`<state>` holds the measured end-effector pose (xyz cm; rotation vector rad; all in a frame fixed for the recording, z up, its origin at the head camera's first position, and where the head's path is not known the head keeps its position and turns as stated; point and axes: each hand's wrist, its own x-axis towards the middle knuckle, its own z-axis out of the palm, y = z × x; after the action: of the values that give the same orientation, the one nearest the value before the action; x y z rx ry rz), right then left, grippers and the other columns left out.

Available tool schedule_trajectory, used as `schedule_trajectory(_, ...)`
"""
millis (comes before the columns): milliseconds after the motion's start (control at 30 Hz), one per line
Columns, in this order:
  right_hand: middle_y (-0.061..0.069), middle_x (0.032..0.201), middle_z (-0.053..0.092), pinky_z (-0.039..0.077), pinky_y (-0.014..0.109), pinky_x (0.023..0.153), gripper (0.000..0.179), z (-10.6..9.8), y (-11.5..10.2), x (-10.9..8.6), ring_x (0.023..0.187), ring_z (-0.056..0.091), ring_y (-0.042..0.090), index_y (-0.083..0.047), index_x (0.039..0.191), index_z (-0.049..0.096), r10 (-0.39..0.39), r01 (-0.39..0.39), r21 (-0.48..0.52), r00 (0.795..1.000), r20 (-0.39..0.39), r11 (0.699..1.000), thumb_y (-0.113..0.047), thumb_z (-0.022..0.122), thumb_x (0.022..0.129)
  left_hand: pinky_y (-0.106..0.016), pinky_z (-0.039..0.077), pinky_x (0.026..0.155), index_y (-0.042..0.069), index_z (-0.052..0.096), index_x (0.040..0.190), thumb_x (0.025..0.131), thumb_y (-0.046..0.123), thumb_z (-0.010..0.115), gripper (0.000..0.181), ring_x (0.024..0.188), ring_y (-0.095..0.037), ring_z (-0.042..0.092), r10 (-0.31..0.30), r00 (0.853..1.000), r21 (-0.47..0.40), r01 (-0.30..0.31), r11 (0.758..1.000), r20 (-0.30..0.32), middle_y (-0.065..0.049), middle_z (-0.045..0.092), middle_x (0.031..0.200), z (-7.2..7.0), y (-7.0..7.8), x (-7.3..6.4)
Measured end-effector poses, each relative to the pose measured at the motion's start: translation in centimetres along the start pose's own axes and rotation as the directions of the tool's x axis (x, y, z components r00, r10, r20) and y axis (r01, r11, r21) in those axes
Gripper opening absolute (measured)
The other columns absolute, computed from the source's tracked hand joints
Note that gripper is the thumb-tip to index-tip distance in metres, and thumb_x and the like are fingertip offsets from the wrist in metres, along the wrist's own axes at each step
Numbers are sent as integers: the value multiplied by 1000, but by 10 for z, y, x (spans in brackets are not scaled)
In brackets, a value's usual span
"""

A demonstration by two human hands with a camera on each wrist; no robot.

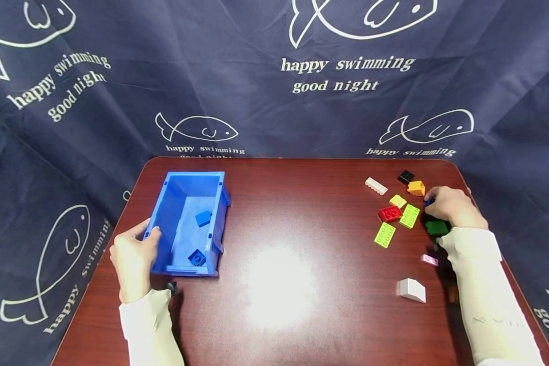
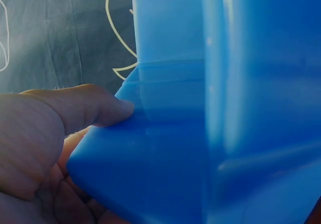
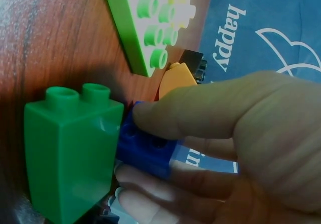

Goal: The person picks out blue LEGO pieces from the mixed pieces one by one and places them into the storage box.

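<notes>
My left hand [image 1: 134,256] grips the left wall of a blue plastic bin [image 1: 221,213], thumb over the rim and fingers outside. In the left wrist view the thumb [image 2: 113,108] presses on the bin's blue wall [image 2: 165,158]. Two blue bricks lie inside: one brick [image 1: 203,218] mid-floor, another brick [image 1: 196,257] near the front. At the table's right side my right hand [image 1: 455,206] pinches a dark blue toy brick [image 3: 148,146] between thumb and fingers. Right beside that brick stands a green brick [image 3: 72,153] with two studs.
Around the right hand lie a black brick [image 1: 406,176], an orange brick [image 1: 416,188], a yellow brick [image 1: 398,201], a red brick [image 1: 390,214] and lime bricks [image 1: 385,235]. A white brick [image 1: 376,186], a pink brick [image 1: 430,260] and a white curved brick [image 1: 413,290] lie farther out.
</notes>
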<state>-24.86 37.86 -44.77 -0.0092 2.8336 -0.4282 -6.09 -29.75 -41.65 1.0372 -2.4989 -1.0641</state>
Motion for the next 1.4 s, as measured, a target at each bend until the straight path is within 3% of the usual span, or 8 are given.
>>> schedule_trajectory(633,32,104,61,45,47,61,33,5,2,-2,80,53,42,1,108,64,0,0,3,1000,-24,1000,-14,69,79,-66,44,96,22,61,139,96,36,61,45,120,-42,59,-32,999,0,32,999,30,-15,63,133,0,-2,0)
schedule_trajectory(1400,28,93,64,47,50,61,28,8,3,1,74,55,41,1,100,65,-49,48,-18,994,-102,999,-14,68,76,-64,42,100,23,64,136,94,36,63,43,120,-42,59,-11,1000,14,11,1000,-1,-15,65,129,0,-3,0)
